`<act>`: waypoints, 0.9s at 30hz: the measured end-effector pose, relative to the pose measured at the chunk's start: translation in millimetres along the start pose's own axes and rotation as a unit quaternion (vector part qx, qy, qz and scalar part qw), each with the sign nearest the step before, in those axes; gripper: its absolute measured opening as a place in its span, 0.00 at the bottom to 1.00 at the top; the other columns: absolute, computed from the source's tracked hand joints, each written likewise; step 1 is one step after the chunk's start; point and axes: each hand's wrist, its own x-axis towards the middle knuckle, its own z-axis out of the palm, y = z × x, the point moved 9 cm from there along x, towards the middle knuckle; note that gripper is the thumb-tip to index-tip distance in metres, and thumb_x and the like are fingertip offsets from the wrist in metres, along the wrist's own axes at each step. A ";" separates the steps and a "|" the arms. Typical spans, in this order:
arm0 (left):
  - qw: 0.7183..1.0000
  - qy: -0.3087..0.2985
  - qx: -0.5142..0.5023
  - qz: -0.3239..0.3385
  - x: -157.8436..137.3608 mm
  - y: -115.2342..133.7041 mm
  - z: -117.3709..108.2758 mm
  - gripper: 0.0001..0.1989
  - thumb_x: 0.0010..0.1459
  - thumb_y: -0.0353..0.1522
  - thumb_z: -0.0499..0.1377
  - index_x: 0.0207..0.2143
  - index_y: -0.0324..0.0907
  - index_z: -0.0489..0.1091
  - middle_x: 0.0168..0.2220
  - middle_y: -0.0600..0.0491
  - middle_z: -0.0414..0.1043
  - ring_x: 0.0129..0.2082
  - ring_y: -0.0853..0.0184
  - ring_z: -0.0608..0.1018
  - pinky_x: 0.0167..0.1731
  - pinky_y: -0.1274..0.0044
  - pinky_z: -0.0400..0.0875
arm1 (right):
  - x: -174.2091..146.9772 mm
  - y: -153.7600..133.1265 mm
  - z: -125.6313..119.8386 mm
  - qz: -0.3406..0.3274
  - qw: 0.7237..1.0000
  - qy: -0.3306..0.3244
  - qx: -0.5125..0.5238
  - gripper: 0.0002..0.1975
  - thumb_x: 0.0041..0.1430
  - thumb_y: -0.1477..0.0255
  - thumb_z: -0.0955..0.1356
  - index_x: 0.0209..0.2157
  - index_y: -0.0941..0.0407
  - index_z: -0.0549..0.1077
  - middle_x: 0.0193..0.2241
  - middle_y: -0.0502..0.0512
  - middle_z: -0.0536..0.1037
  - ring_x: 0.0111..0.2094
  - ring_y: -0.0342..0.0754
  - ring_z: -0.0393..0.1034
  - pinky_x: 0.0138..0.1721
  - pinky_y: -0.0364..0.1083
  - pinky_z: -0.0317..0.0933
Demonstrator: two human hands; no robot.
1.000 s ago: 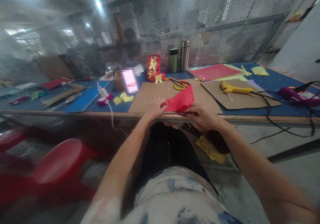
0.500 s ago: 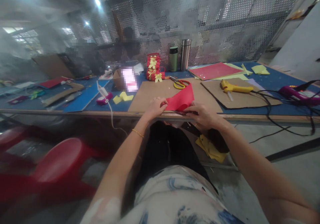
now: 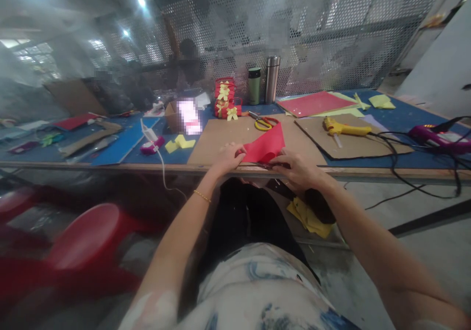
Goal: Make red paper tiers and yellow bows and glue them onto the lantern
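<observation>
A sheet of red paper [image 3: 263, 143] lies at the table's front edge, its near side curled over and its far right corner raised. My left hand [image 3: 231, 155] is closed on the left end of the paper, fingers bent. At the lower right corner, my right hand [image 3: 294, 167] grips the paper between thumb and fingers. Beneath it is a brown cardboard sheet [image 3: 209, 138]. Just behind the paper rest yellow-and-red-handled scissors [image 3: 264, 123].
A yellow glue gun [image 3: 346, 127] with black cables lies on cardboard [image 3: 386, 146] at right. Red lantern-like crafts with yellow flowers [image 3: 225, 101], a green bottle [image 3: 254, 87] and a steel flask [image 3: 272, 80] stand behind. Yellow paper pieces [image 3: 180, 144] lie left; a red stool [image 3: 86, 236] stands below.
The view has shifted very slightly. Both hands and the red paper keep nearly the same position.
</observation>
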 end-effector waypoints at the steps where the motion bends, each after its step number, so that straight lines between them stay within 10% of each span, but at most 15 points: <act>1: 1.000 -0.001 -0.001 0.001 -0.1 0.0 0.3 0.09 0.65 0.31 0.56 0.41 0.45 0.76 0.40 0.48 0.75 0.44 0.57 0.76 0.52 0.63 0.70 | -0.5 0.1 -0.3 0.001 1.000 -0.002 0.002 0.14 0.66 0.70 0.67 0.44 0.52 0.86 0.36 0.59 0.78 0.37 0.53 0.73 0.41 0.50 0.67; 27: 1.000 -0.003 0.018 -0.012 -4.4 0.0 0.9 0.09 0.66 0.33 0.57 0.43 0.44 0.77 0.43 0.48 0.77 0.47 0.57 0.77 0.54 0.65 0.70 | 6.9 -10.4 10.0 -0.003 1.000 -0.013 -0.021 0.14 0.67 0.72 0.67 0.44 0.55 0.86 0.36 0.59 0.78 0.37 0.52 0.74 0.40 0.49 0.67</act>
